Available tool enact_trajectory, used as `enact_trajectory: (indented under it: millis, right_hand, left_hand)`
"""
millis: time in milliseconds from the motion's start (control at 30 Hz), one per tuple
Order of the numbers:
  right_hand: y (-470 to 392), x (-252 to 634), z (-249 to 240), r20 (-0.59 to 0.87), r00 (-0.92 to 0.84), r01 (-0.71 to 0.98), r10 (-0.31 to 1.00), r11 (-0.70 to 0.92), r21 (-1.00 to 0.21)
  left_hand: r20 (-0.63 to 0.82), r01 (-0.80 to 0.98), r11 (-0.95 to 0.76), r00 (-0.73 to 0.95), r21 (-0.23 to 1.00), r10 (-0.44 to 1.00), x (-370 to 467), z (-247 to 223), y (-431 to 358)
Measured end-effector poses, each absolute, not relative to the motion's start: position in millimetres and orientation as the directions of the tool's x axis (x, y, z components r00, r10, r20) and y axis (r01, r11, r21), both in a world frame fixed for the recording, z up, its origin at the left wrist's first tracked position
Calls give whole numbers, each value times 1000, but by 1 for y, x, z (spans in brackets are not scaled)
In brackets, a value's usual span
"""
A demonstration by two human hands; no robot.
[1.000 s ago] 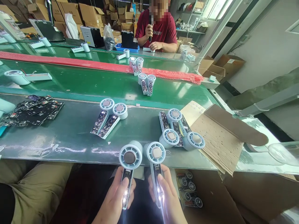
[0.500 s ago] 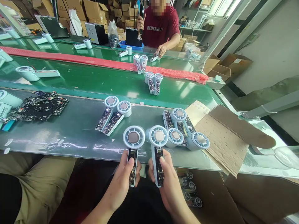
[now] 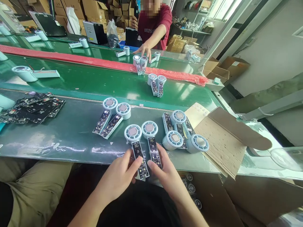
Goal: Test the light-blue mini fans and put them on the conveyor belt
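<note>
My left hand [image 3: 123, 173] is closed on the handle of a light blue device [image 3: 133, 133], thumb on its bare circuit board. A second such device [image 3: 149, 128] is gripped by my right hand [image 3: 164, 167] along the handle's right side. Both round heads point away from me at the bench's near edge, close together. Just right of them lies a group of several similar devices [image 3: 172, 139]. Two more [image 3: 123, 110] rest behind and to the left, handles slanting toward me.
A pile of circuit boards [image 3: 40, 108] lies left on the bench [image 3: 78, 138]. Flattened cardboard [image 3: 220, 142] is at right. Beyond, a green conveyor [image 3: 106, 82] carries devices. Across it, a person's hand [image 3: 145, 49] reaches toward two devices. An open box [image 3: 213, 195] sits below right.
The two held devices have come closer together, their handles now tilted. The person across has stretched an arm toward the devices by the red strip. My view has shifted slightly.
</note>
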State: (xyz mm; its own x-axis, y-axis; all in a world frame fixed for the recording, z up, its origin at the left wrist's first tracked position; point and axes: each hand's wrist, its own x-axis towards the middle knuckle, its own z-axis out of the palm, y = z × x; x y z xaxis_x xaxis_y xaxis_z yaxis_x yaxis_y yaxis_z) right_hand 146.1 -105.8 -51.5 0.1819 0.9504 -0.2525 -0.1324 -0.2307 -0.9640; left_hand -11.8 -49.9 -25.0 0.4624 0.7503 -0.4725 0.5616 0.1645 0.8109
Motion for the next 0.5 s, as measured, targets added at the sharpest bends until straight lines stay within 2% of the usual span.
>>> enact_trajectory:
  millis: [67, 133, 233, 300, 367, 500]
  right_hand:
    - [-98, 151, -53, -143, 213, 166, 967, -180, -970]
    - [-92, 152, -52, -58, 246, 392, 968, -154, -907]
    - [-88, 145, -48, 102, 242, 613, 965, -71, -787]
    - [-87, 139, -44, 155, 209, 710, 966, -41, -703]
    - [-85, 134, -41, 119, 199, 755, 973, -74, -652]
    - [-78, 132, -44, 61, 216, 768, 974, -131, -627]
  left_hand:
    - [-398, 695, -33, 448, 718, 801, -10, -22, -43]
    - [-300, 736, -160, 451, 658, 841, -7, -20, -37]
    - [-227, 708, -212, 471, 673, 852, -6, -20, -30]
    - [-231, 680, -194, 482, 707, 845, -10, -24, -28]
    - [-248, 637, -154, 495, 755, 833, -16, -29, -26]
    - [-247, 509, -23, 457, 861, 854, -32, -43, -23]
